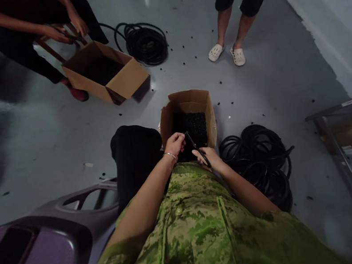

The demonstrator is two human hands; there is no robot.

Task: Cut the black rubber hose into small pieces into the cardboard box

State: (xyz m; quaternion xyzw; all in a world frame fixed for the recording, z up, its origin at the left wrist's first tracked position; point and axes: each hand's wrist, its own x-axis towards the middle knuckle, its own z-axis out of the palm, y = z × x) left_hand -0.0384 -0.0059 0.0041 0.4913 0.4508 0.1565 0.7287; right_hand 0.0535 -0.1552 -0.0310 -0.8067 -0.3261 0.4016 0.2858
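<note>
My right hand (pixel 211 158) is closed round the dark handles of a pair of scissors (pixel 193 141), whose blades point up and to the left. At the blade tips, my left hand (pixel 175 143) is pinched; whatever its fingers hold is too small and dark to make out. Both hands are over the near side of an open cardboard box (pixel 209 113). Inside that box lies a heap of small black pieces (pixel 196 123). A tangled coil of black hose (pixel 260 149) rests on the floor to the right of the box.
At upper left, a seated person's hands (pixel 73 30) work above another cardboard box (pixel 126 79), beside a second black coil (pixel 146 42). Another person stands in white clogs (pixel 238 56). A purple stool (pixel 57 251) carries a phone (pixel 9 263). A metal frame (pixel 336 141) stands right.
</note>
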